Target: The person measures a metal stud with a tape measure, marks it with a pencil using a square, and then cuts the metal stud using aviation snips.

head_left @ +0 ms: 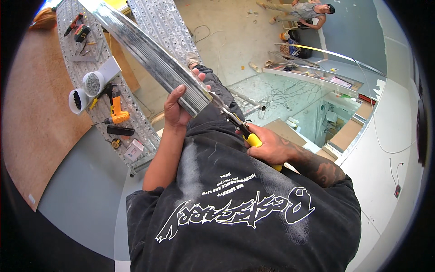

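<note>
L hand (176, 109) wraps the near end of a long ribbed metal channel (149, 56), fingers clamped round it, channel running up-left over the perforated scaffold plank (97, 97). R hand (268, 146) squeezes yellow-handled snips (242, 129), blades at the channel's cut end. On plank: yellow drill (117, 111), 2 white tubs of screws (86, 90). Another person (302, 11) stands well apart, top.
</note>
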`<state>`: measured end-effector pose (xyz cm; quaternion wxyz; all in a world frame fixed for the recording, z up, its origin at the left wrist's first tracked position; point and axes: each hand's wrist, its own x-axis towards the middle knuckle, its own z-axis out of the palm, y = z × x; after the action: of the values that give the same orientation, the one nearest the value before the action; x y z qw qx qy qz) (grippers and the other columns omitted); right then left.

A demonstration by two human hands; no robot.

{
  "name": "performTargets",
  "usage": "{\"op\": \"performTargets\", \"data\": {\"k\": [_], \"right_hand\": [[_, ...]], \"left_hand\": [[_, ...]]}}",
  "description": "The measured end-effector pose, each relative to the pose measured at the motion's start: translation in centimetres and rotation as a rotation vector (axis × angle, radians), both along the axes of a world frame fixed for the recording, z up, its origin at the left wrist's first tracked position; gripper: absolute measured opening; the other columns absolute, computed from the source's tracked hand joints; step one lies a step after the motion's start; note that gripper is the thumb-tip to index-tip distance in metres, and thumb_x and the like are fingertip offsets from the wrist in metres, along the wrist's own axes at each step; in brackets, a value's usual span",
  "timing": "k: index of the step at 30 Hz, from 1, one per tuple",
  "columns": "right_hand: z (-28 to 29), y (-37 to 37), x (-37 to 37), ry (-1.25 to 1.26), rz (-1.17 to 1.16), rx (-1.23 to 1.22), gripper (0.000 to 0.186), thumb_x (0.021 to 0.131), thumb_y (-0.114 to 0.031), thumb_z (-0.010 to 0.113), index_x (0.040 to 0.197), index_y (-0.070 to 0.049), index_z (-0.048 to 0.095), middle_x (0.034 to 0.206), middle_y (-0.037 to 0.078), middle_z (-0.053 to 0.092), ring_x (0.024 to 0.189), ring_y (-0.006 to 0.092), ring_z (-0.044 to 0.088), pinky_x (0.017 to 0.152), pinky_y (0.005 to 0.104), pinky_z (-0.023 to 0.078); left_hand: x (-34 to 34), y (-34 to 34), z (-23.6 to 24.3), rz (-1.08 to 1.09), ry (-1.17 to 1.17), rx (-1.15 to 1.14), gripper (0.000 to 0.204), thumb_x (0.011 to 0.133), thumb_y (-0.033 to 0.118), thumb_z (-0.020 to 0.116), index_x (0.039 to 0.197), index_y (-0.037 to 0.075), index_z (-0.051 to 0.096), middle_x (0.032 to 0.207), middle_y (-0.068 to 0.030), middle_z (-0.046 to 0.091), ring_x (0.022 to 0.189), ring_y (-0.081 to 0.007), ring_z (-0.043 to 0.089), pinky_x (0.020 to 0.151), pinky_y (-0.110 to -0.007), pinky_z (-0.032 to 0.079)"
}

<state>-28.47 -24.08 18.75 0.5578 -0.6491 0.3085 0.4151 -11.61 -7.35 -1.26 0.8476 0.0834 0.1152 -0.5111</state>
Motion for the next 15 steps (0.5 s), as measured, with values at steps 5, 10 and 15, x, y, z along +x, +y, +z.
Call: {"op": "performTargets", "data": {"k": [5, 10, 15], "right_hand": [[-0.2, 0.1, -0.3, -0.008, -0.041, 0.029, 0.056, 0.08, -0.021, 0.061, 0.132, 0.0, 0.053, 0.114, 0.018, 0.061, 0.106, 0.0272, 0.06, 0.096, 0.0377, 0.047], [-0.4, 0.2, -0.7, -0.054, -0.038, 0.029, 0.055, 0.08, -0.021, 0.061, 0.13, 0.0, 0.054, 0.113, 0.019, 0.062, 0.106, 0.0275, 0.061, 0.096, 0.0381, 0.047], [-0.7, 0.2, -1.1, -0.077, -0.054, 0.024, 0.054, 0.08, -0.021, 0.062, 0.129, 0.0, 0.055, 0.112, 0.019, 0.062, 0.104, 0.0282, 0.061, 0.095, 0.0384, 0.047]], "left_hand": [[0.0, -0.3, -0.4, -0.003, 0.002, 0.022, 0.067, 0.094, 0.021, 0.063, 0.15, -0.007, 0.038, 0.145, -0.0242, 0.053, 0.133, -0.0348, 0.055, 0.116, -0.052, 0.042], [0.0, -0.1, -0.5, -0.03, -0.004, -0.004, 0.066, 0.094, 0.021, 0.063, 0.15, -0.007, 0.039, 0.145, -0.0238, 0.054, 0.134, -0.034, 0.054, 0.116, -0.053, 0.042], [-0.1, -0.3, -0.4, 0.01, 0.003, 0.055, 0.068, 0.094, 0.021, 0.064, 0.15, -0.008, 0.038, 0.145, -0.0235, 0.053, 0.134, -0.0355, 0.054, 0.115, -0.055, 0.042]]}}
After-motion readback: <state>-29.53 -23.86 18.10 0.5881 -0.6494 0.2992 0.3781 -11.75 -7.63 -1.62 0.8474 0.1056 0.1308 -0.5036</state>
